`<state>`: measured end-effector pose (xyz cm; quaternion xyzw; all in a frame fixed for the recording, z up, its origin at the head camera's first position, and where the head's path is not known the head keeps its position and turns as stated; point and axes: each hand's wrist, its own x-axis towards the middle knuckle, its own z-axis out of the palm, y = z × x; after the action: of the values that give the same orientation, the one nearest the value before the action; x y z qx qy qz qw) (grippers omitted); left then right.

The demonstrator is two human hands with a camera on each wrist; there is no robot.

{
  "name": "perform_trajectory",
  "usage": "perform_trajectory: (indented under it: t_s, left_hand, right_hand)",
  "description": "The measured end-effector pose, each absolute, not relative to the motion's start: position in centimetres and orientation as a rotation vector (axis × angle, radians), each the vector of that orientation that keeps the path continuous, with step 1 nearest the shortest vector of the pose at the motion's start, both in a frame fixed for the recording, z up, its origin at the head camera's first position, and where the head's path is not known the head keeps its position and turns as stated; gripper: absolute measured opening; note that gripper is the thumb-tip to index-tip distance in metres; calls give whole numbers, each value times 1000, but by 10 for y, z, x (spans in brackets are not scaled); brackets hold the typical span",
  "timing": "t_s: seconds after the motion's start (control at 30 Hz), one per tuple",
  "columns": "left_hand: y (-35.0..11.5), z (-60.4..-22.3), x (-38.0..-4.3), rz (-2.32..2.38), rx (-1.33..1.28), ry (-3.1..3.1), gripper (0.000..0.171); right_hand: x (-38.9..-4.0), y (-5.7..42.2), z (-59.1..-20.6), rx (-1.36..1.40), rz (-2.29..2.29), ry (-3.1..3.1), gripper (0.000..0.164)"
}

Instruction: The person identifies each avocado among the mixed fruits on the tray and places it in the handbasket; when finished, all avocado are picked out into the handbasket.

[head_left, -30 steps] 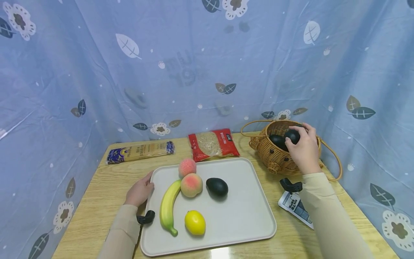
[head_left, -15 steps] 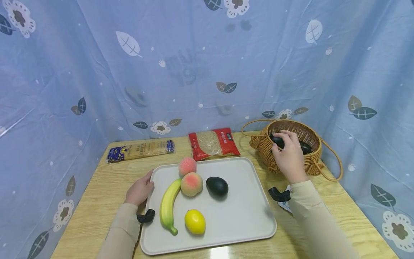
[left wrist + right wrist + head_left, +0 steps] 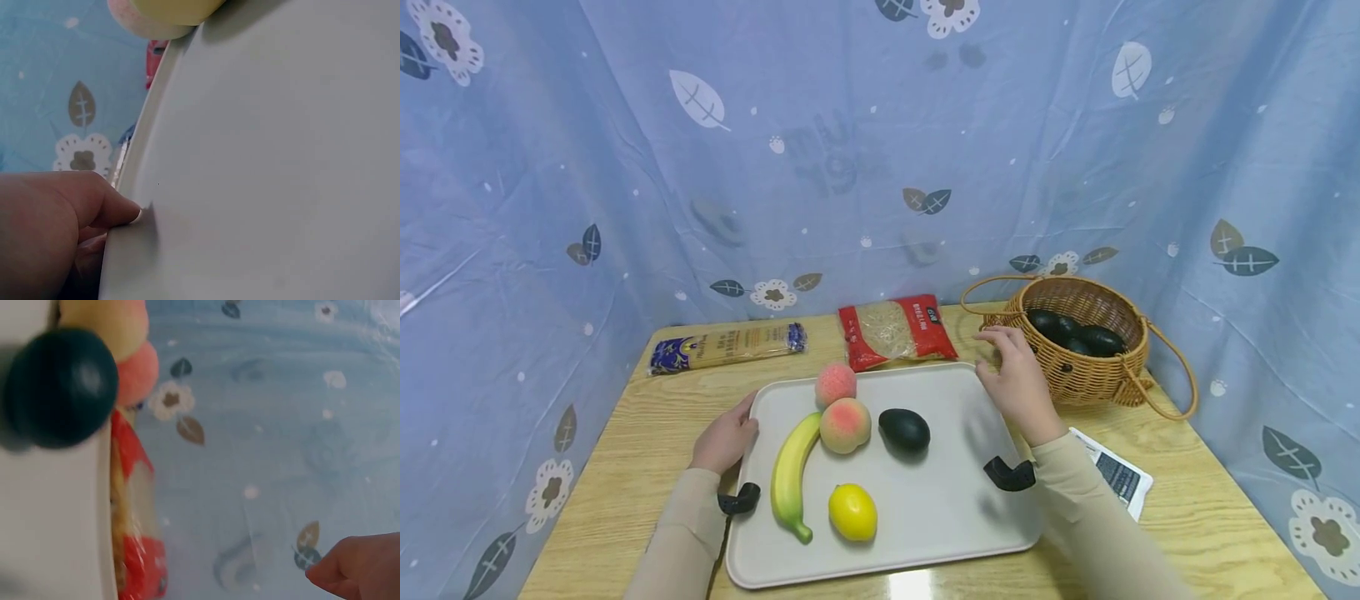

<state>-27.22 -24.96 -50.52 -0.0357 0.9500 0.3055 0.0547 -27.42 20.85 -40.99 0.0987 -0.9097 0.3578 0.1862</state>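
Note:
My left hand (image 3: 725,439) grips the left rim of the white tray (image 3: 955,508), its thumb over the edge in the left wrist view. Above the tray's far right corner hovers my right hand (image 3: 1017,387), fingers loosely bent and nothing in them. On the tray lie a banana (image 3: 793,475), a lemon (image 3: 852,512), two peaches (image 3: 845,426), one pinker than the other, and a dark avocado (image 3: 904,431). Just right of that hand stands a wicker basket (image 3: 1078,379) with several dark avocados (image 3: 1101,340) inside.
Behind the tray lie a red bag of noodles (image 3: 897,332) and a long pack of dry noodles (image 3: 727,347). A white packet (image 3: 1123,475) rests on the table at right, partly behind the right sleeve. Blue patterned curtain (image 3: 820,167) encloses the table.
My right hand lets go of an avocado in the basket, then comes out and moves left over the tray's right edge. The left hand stays on the rim.

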Motion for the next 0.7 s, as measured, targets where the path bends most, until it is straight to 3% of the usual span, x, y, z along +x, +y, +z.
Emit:
perform_trajectory:
  t_s: [0.7]
  left_hand:
    - [-249, -505, -271, 932, -99, 2896, 63]
  right_hand:
    - [-259, 139, -454, 631, 1061, -2782, 46]
